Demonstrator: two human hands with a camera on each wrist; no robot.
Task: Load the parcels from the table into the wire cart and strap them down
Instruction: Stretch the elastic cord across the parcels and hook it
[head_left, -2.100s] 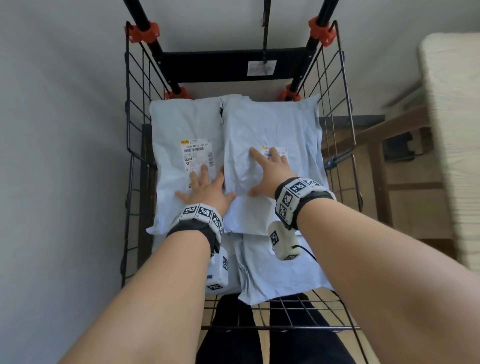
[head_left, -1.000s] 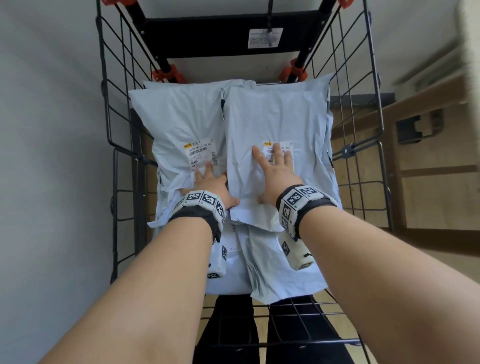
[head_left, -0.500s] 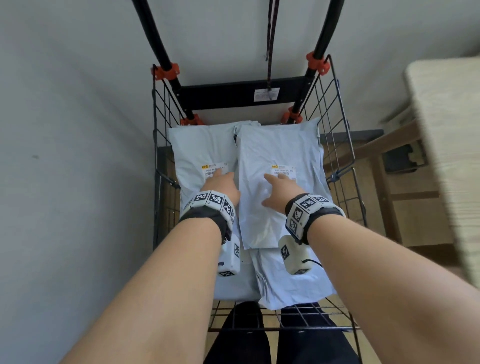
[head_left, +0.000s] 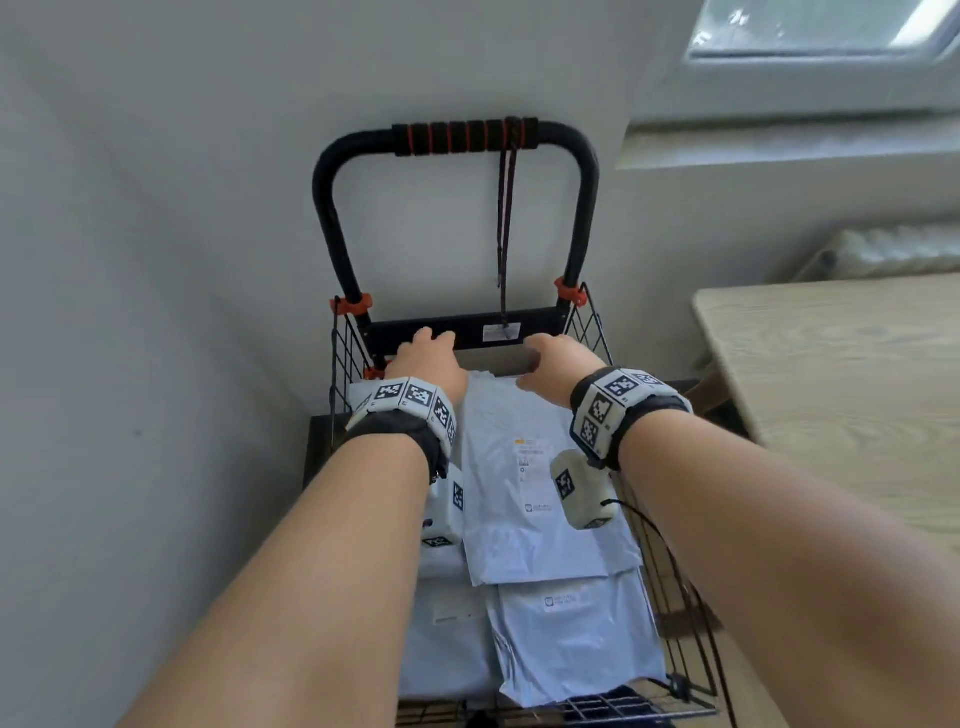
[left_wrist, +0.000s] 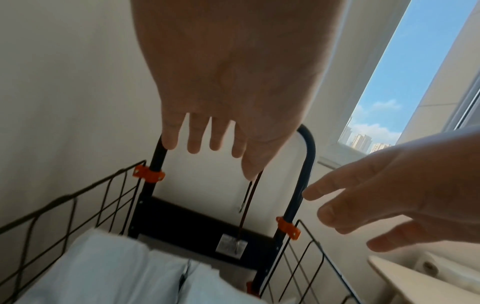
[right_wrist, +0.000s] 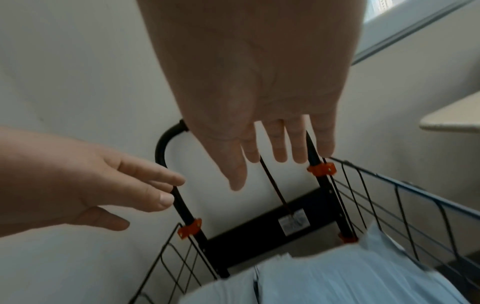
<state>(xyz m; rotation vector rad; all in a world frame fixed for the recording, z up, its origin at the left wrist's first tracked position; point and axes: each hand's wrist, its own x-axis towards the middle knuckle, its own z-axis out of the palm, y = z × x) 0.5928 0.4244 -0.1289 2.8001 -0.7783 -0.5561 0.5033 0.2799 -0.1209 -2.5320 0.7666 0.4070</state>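
Where the wire cart (head_left: 691, 649) is nearest the person, pale blue parcels (head_left: 571, 634) lie flat inside it, one on top of another; the top parcel (head_left: 519, 499) has a small printed label on it and lies between the two arms; a little farther on, both hands are up in the air over the far end of the pile; the left hand (head_left: 426, 364) has its fingers loose and a bit spread, and it holds nothing; the right hand (head_left: 558, 366) is the same, fingers slack and nothing in it; past the hands is the black back plate (head_left: 467, 328) of the cart; a dark strap (head_left: 505, 218) hangs down from the black handle (head_left: 457, 139) with red rings, just in front of the white wall (head_left: 156, 208); off to the right is a wooden table (head_left: 841, 374), beside the cart.
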